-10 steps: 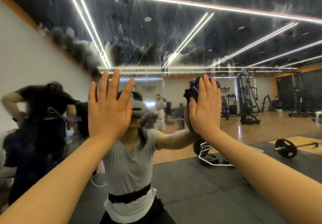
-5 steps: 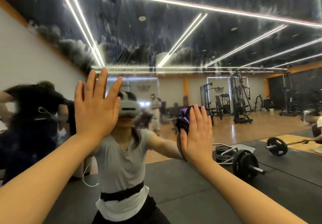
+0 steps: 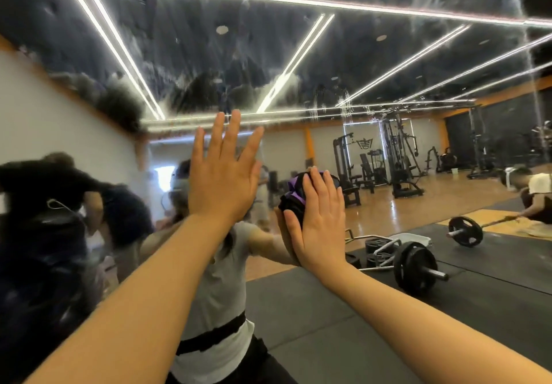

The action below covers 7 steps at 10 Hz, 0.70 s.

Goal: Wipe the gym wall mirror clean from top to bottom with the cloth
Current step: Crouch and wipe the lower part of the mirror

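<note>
Now, cloth (image 3: 294, 192): purple-black wad pinned to the glass under the right hand (image 3: 321, 219), lower than a second ago.
Right hand: fingers straight, pressing flat.
Left hand (image 3: 222, 174): spread flat, bracing on the mirror (image 3: 209, 55).
Progress: stroke heading downward; smears remain above.
Room: barbell (image 3: 415, 267) and machines reflected.

Bright, even indoor light from white ceiling strips (image 3: 286, 64) reflected in smeared mirror (image 3: 209, 55); streaks glare near top. Wide-angle bend at edges. Dark figure (image 3: 44, 234) far left motion-blurred; hands sharp, shadows faint.
</note>
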Each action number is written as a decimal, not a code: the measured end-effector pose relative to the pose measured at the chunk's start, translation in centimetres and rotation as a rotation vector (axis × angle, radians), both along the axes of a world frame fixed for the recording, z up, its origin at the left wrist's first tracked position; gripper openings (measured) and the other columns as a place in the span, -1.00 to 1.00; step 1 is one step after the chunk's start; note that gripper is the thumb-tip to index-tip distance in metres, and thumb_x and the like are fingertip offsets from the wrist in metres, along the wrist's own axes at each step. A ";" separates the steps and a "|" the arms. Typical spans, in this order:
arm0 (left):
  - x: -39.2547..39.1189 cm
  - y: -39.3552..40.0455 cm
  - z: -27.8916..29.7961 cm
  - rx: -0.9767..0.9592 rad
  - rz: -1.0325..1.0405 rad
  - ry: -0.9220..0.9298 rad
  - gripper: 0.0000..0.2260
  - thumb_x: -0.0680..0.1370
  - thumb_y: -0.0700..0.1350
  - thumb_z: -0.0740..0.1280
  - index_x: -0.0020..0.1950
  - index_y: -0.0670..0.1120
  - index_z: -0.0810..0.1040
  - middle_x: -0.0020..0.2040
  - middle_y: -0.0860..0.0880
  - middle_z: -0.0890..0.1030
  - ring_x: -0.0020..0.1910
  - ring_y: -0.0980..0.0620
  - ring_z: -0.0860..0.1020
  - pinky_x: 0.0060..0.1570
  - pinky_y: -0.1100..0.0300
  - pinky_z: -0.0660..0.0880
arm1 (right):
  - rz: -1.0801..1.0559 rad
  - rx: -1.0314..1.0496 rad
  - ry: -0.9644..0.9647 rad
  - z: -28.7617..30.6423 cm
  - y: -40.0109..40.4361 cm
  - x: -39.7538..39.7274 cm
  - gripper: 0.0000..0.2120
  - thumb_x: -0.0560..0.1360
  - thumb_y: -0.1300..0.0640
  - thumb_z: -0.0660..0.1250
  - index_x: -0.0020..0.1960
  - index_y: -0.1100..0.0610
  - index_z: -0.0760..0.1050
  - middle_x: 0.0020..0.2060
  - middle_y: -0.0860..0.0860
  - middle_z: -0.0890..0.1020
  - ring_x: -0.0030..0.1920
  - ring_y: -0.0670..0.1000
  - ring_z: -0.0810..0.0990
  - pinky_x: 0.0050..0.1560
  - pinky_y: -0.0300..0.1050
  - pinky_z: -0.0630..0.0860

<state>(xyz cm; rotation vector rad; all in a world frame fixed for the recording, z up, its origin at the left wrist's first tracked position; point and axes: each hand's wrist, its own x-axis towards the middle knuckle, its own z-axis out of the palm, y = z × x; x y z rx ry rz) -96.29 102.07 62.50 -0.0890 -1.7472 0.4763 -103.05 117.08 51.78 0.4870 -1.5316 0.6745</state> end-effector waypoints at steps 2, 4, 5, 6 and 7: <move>-0.3 -0.2 -0.2 -0.015 -0.016 0.039 -0.48 0.66 0.11 -0.08 0.63 0.04 0.11 0.64 -0.16 0.01 0.61 -0.18 -0.04 0.54 -0.20 -0.05 | 0.066 -0.196 -0.112 8.4 1.7 -0.3 -0.28 0.61 -0.27 -0.02 0.53 0.25 0.25 0.55 0.18 0.25 0.59 0.18 0.09 0.56 0.18 -0.04; -0.2 -0.2 -0.1 -0.020 0.007 0.057 -0.48 0.67 0.11 -0.10 0.63 0.03 0.11 0.63 -0.17 0.02 0.61 -0.19 -0.02 0.54 -0.20 -0.04 | -0.045 -0.368 -0.237 16.2 1.6 -0.5 -0.41 0.68 -0.14 0.04 0.61 0.14 0.08 0.61 0.13 0.07 0.61 0.20 -0.04 0.56 0.23 -0.07; -0.3 -0.3 -0.2 -0.031 0.011 0.068 -0.49 0.67 0.10 -0.08 0.63 0.03 0.14 0.63 -0.18 0.02 0.61 -0.20 0.00 0.53 -0.21 0.01 | -0.105 -0.346 -0.178 15.7 1.4 -1.3 -0.46 0.69 -0.10 0.02 0.59 0.14 0.18 0.60 0.09 0.17 0.61 0.17 0.00 0.56 0.20 -0.07; -0.4 -0.3 -0.2 -0.034 0.006 0.072 -0.48 0.67 0.10 -0.06 0.63 0.02 0.15 0.63 -0.18 0.02 0.61 -0.20 0.00 0.53 -0.23 0.03 | -0.094 -0.320 -0.128 15.0 1.5 -1.8 -0.44 0.68 -0.11 -0.02 0.59 0.16 0.18 0.59 0.09 0.20 0.61 0.15 0.01 0.56 0.15 -0.09; -0.4 -0.3 -0.2 -0.032 -0.005 0.073 -0.48 0.67 0.11 -0.08 0.63 0.02 0.14 0.63 -0.18 0.02 0.61 -0.20 -0.01 0.53 -0.22 0.02 | -0.084 -0.288 -0.093 14.0 1.7 -1.8 -0.38 0.65 -0.15 -0.12 0.58 0.17 0.20 0.58 0.10 0.22 0.61 0.15 0.04 0.57 0.14 -0.07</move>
